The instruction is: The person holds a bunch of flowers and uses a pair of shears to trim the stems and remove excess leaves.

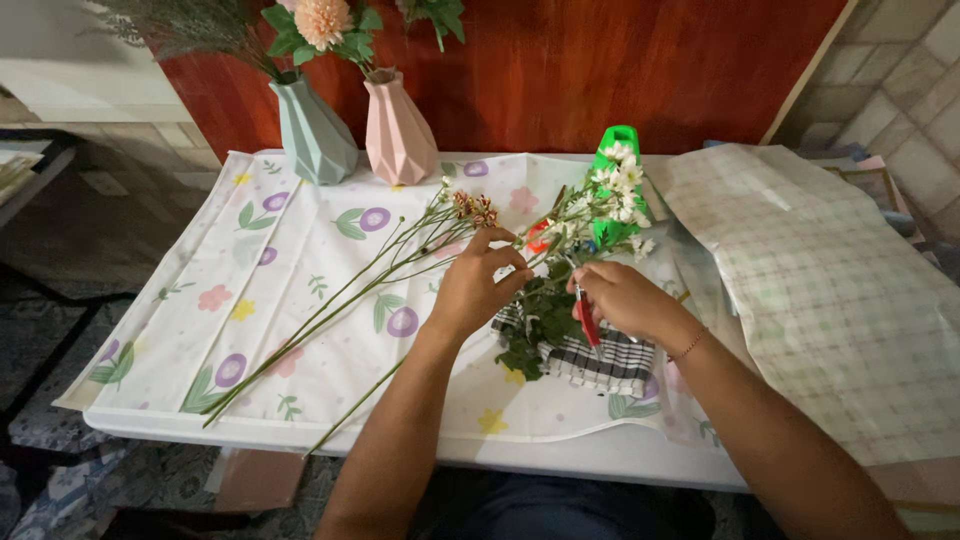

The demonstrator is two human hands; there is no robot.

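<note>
Red-brown panelling backs the tabletop, which I see draped in a floral cloth. My left hand pinches the flower stems; my right hand is closed on red scissors above a checked towel. Loose stems lie left. Two vases stand behind, plaid paper right.

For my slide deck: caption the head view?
Left hand steadies flower stems while right hand holds red-handled scissors.
</note>
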